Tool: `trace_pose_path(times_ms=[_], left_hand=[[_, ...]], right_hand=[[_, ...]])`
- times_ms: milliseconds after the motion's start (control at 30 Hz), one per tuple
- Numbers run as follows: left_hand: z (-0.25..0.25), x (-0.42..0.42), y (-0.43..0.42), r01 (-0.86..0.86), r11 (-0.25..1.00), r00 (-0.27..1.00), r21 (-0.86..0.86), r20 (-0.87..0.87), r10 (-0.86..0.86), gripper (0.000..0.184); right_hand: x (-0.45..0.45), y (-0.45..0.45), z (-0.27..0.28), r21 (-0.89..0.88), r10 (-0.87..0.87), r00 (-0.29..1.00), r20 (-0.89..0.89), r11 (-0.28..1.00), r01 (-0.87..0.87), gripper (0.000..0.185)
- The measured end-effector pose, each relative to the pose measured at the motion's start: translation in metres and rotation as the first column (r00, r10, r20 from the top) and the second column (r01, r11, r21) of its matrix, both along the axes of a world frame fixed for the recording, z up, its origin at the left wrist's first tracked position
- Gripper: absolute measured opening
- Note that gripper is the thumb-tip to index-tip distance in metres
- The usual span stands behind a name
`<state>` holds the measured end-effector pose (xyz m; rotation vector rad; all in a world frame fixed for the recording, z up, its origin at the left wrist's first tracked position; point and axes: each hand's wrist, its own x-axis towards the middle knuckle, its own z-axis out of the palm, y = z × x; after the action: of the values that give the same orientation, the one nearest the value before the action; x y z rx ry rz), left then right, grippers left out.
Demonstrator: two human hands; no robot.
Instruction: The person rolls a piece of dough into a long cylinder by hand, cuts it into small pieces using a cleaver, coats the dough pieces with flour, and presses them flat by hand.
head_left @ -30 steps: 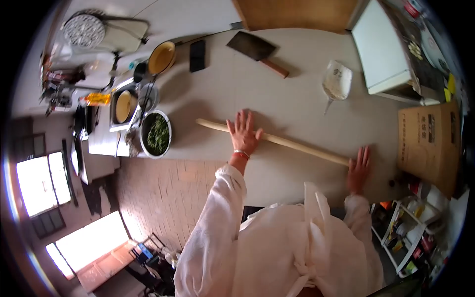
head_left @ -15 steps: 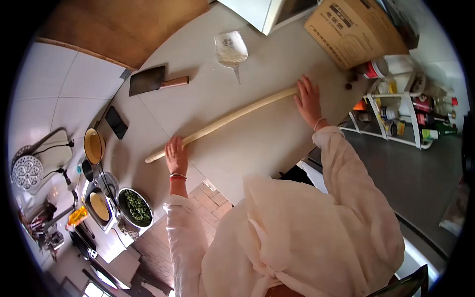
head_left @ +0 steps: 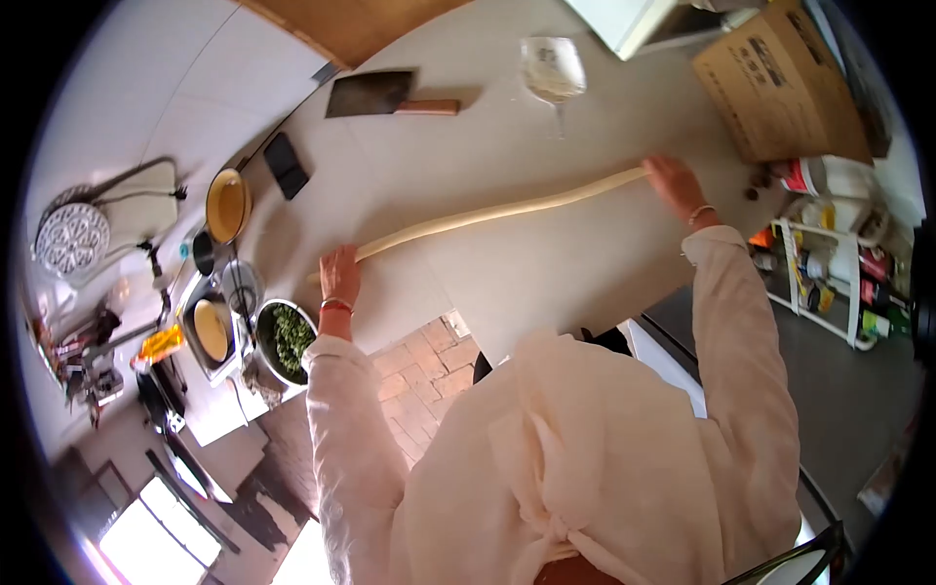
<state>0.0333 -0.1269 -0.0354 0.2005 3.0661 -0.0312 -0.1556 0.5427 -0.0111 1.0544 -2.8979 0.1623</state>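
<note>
Left grip (head_left: pixel 339 275): laid over the dough rope close to its left end, fingers held together; whether they pinch it cannot be told. A short tip sticks out past the hand.
Right grip (head_left: pixel 673 188): at the rope's other end, somewhat blurred; I cannot tell whether the fingers close on it.
Dough rope (head_left: pixel 502 211): stretched between the two hands, in a slight bend, across the middle of the desk (head_left: pixel 478 161).
Wrists: a red band (head_left: pixel 336 305) on the left, a pale bracelet (head_left: pixel 700 212) on the right.
Flour scoop (head_left: pixel 553 73): beyond the rope, handle pointing back toward it, flour inside.
Cleaver (head_left: pixel 370 95): left of the scoop, lying flat, wooden handle toward the scoop.
Phone (head_left: pixel 286 166): dark, left of the rope, near the wall.
Greens (head_left: pixel 292 337): chopped, in a round bowl (head_left: pixel 260 331) just beside the left forearm.
Cardboard box (head_left: pixel 775 88): at the desk's far right, tilted in view.
Bottle rack (head_left: pixel 818 233): white, right of the right forearm.
</note>
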Motion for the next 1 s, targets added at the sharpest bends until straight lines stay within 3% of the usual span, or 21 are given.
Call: trace_pose_path(times_ms=[33,100,200,300,400,500,567,633,667,733,767,800,833,867,900,933,1000], left_hand=[[0.001,-0.001,0.0,-0.005,1.0,1.0,0.003,0.004,0.005,0.02],[0.005,-0.004,0.004,-0.005,1.0,1.0,0.014,0.02,0.005,0.019],[0.007,-0.005,0.001,-0.049,0.999,0.993,0.008,0.108,0.048,0.02],[0.004,0.0,-0.007,-0.158,0.987,0.973,-0.028,0.169,0.16,0.02],[0.011,-0.003,-0.009,-0.254,0.957,0.946,-0.138,0.17,0.275,0.027],[0.026,0.0,0.029,-0.225,0.953,0.974,-0.201,-0.013,0.227,0.039],[0.018,-0.008,0.077,-0.165,0.985,0.986,-0.042,0.029,0.166,0.048],[0.023,-0.04,0.132,-0.136,0.922,0.985,0.362,-0.051,0.166,0.048],[0.032,-0.06,0.155,-0.138,0.858,0.978,0.495,-0.07,0.198,0.048],[0.014,-0.091,0.178,-0.175,0.807,0.959,0.563,-0.09,0.27,0.046],[0.005,-0.096,0.18,-0.257,0.827,0.947,0.5,-0.037,0.318,0.048],[-0.005,-0.092,0.167,-0.328,0.838,0.933,0.435,0.013,0.359,0.05],[-0.016,-0.085,0.147,-0.388,0.847,0.917,0.365,0.06,0.394,0.051],[-0.024,-0.08,0.132,-0.438,0.852,0.898,0.286,0.099,0.428,0.053],[-0.024,-0.058,0.118,-0.385,0.908,0.915,0.167,-0.055,0.399,0.058],[0.0,-0.046,0.113,-0.421,0.882,0.905,0.213,0.032,0.424,0.061],[-0.003,-0.002,0.109,-0.434,0.891,0.901,0.135,0.056,0.43,0.065]], right_hand=[[-0.008,0.002,0.007,-0.009,-0.025,0.998,-0.051,1.0,0.025,0.012],[-0.022,0.013,0.015,0.071,0.003,1.0,0.012,0.997,-0.004,0.012],[-0.036,0.018,0.021,0.034,0.011,1.0,-0.003,0.999,-0.011,0.011],[-0.048,0.014,0.014,0.089,-0.07,0.997,0.043,0.994,0.066,0.013],[-0.04,-0.001,0.008,0.122,-0.078,0.988,-0.133,0.988,0.094,0.018],[-0.003,-0.032,0.004,-0.038,-0.06,0.98,-0.19,0.998,0.053,0.025],[0.04,-0.104,0.02,-0.458,0.0,0.973,0.229,0.882,0.108,0.029],[0.059,-0.193,0.031,-0.501,0.285,0.954,0.09,0.841,-0.204,0.038],[0.06,-0.234,0.031,-0.506,0.326,0.935,0.14,0.835,-0.215,0.041],[0.057,-0.32,0.009,-0.632,0.286,0.949,0.135,0.762,-0.139,0.046],[0.043,-0.353,0.021,-0.617,0.283,0.818,0.501,0.78,0.109,0.047],[0.042,-0.373,0.018,-0.668,0.23,0.852,0.471,0.723,0.174,0.049],[0.046,-0.381,-0.015,-0.57,0.193,0.975,0.106,0.815,-0.099,0.054],[0.049,-0.377,-0.015,-0.439,0.216,0.964,0.153,0.889,-0.129,0.061],[0.06,-0.366,-0.024,-0.167,0.264,0.963,0.05,0.953,-0.252,0.07],[0.082,-0.352,-0.045,-0.159,0.304,0.952,-0.033,0.939,-0.306,0.073],[0.106,-0.325,-0.024,-0.109,0.413,0.901,0.131,0.91,-0.401,0.084]])
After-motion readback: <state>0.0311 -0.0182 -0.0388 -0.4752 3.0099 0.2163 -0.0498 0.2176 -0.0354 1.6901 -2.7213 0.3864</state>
